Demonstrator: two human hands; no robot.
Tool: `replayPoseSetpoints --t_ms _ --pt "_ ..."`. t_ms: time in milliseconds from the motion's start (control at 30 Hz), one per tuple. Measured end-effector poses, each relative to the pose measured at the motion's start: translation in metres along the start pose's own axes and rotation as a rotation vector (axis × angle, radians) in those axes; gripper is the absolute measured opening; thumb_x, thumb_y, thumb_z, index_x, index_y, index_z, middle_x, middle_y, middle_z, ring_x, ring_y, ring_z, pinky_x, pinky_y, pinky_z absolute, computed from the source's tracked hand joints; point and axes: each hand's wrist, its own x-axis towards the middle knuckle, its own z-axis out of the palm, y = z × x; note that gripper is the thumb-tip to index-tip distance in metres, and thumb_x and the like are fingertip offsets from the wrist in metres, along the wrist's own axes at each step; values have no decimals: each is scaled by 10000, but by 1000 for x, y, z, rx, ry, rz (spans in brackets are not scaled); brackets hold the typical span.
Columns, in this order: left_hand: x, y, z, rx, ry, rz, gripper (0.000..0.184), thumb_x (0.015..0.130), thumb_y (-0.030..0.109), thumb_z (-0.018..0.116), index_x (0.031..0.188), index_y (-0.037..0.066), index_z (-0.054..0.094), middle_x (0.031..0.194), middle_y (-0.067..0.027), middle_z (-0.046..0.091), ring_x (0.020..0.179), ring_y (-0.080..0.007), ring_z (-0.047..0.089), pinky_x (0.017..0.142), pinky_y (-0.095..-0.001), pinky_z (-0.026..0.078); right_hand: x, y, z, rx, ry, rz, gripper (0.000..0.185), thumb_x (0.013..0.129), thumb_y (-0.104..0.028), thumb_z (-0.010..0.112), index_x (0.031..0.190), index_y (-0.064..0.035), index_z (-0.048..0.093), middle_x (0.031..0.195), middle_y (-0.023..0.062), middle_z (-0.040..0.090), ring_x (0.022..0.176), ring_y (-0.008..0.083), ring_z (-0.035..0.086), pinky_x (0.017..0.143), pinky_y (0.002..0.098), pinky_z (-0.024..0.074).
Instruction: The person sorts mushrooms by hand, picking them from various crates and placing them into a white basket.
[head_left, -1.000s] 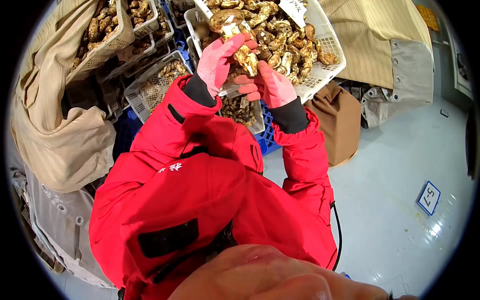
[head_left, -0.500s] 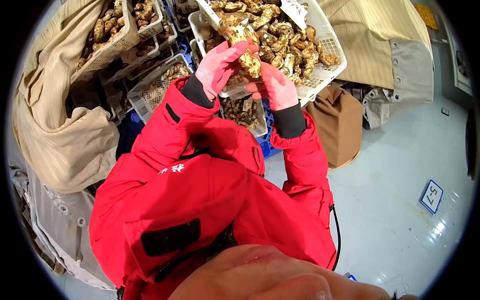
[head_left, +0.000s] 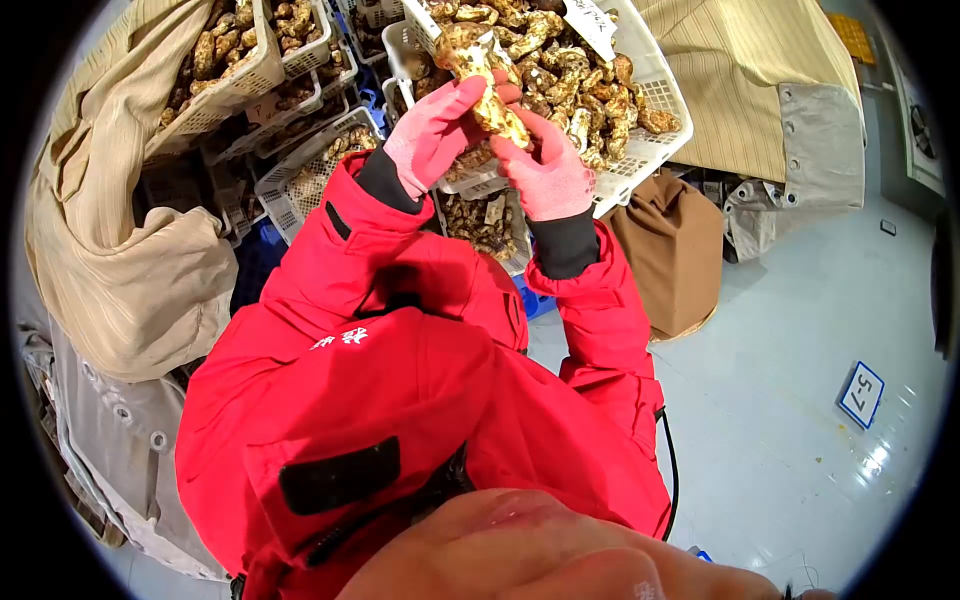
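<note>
Both of my hands wear pink gloves with black cuffs. In my left hand [head_left: 432, 132] is a large, pale brown matsutake mushroom [head_left: 494, 114], its cap tilted up and away from me. The fingers of my right hand [head_left: 550, 172] close on the lower end of its stem. Behind the mushroom, a white plastic basket [head_left: 655, 150] holds a heap of similar mushrooms [head_left: 570, 80]. A white paper tag [head_left: 592, 28] with handwriting lies on the heap.
More white baskets [head_left: 290, 195] of mushrooms are stacked at the upper left. Below my hands is a basket of smaller mushrooms [head_left: 480, 225]. Beige cloth [head_left: 130, 270] drapes the left side, and a brown cloth [head_left: 670, 260] hangs at right. A floor sign [head_left: 861, 394] reads 5-7.
My right hand has moved slightly left and its fingers have closed onto the mushroom's stem end. My left hand still holds the mushroom, shifted only a little.
</note>
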Motion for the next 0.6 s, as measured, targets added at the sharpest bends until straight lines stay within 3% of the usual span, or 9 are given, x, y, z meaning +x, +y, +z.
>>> replayPoseSetpoints --t_ms 100,233,300,333,367,400,467,533,600 --pt "-6 8 -4 -114 -118 12 408 979 235 405 1297 -20 412 1230 -139 526 1081 -218 551 967 -355 428 -2 -24 -9 -16 -71 -46 337 836 -142 652 1125 12 572 870 30 613 764 73 557 670 213 458" --pt "-12 7 -13 -124 -172 -92 393 989 218 368 1277 -42 431 1145 -137 578 1029 -247 581 933 -373 463 32 -30 -25 -492 104 -467 410 806 -160 621 1183 -22 538 1029 140 600 885 225 604 784 307 478" --pt "-12 7 -10 -161 -272 -136 388 989 215 367 1271 -41 440 1127 -137 588 1026 -243 582 936 -372 460 47 -22 -21 -506 75 -505 438 815 -156 590 1229 -41 503 1095 167 571 987 264 567 843 332 457" --pt "-14 7 -3 -134 -127 -169 428 954 276 458 1228 -53 471 1071 -161 610 988 -275 598 901 -379 468 51 -19 -17 -507 58 -516 443 818 -153 579 1238 -40 494 1118 177 557 1022 277 550 865 341 447" --pt "-13 3 -5 -78 -111 -141 418 957 272 452 1223 -50 476 1071 -164 610 983 -275 601 897 -376 471 45 -25 -14 -488 -23 -438 422 833 -140 546 1240 -43 495 1164 189 528 1038 301 532 884 360 433" --pt "-13 1 -7 -23 -91 -112 408 959 268 446 1218 -46 480 1070 -167 610 978 -274 604 892 -373 474 46 -22 -12 -684 -10 -674 407 837 -113 527 1238 -45 501 1195 186 506 999 314 536 873 358 437" --pt "-16 5 -7 49 -109 -92 401 961 265 443 1211 -45 482 1076 -172 607 976 -274 605 892 -371 474 36 -27 -7 -635 -39 -657 414 816 -21 505 1230 -30 520 1232 150 510 1068 243 529 899 309 436" --pt "-18 9 -5 58 -107 -83 395 962 262 439 1207 -44 484 1081 -175 605 975 -274 605 891 -368 474 25 -39 -3 -460 -74 -581 398 786 11 474 1163 -59 579 1228 154 517 1060 271 530 902 336 427" --pt "-18 11 -4 8 -87 -85 390 963 257 435 1206 -43 486 1084 -175 605 976 -274 605 890 -366 475 31 -36 -14 -649 -107 -718 410 743 31 473 1111 -82 613 1215 168 518 1029 328 537 883 369 436"
